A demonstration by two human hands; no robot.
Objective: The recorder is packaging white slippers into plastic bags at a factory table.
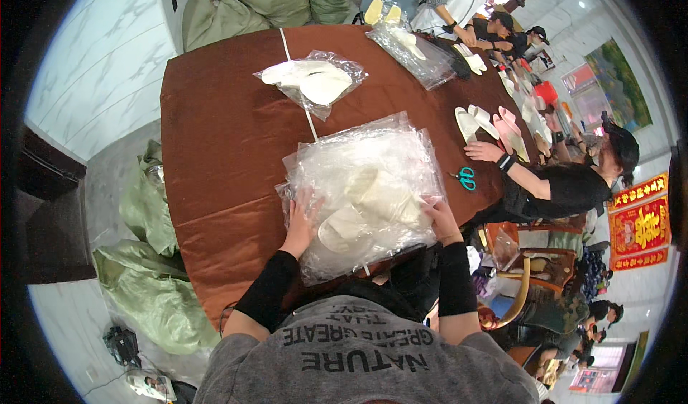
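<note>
A pair of cream-white slippers (346, 230) lies inside a clear plastic bag (401, 221), on a pile of more clear bags (365, 146) at the table's near edge. My left hand (302, 217) grips the left side of the bag, its fingertips partly covered by loose film. Across from it, my right hand (441, 217) pinches the bag's right edge beside one slipper. Glare on the plastic blurs where each layer ends. Farther off on the table rests another bagged pair of white slippers (315, 81).
Teal scissors (465, 179) lie right of the pile. A co-worker's hand (484, 151) touches white slippers (474, 123) beside pink ones (507, 128). More bags (416, 53) sit at the far right. Green sacks (154, 293) stand left of the brown-covered table (215, 153).
</note>
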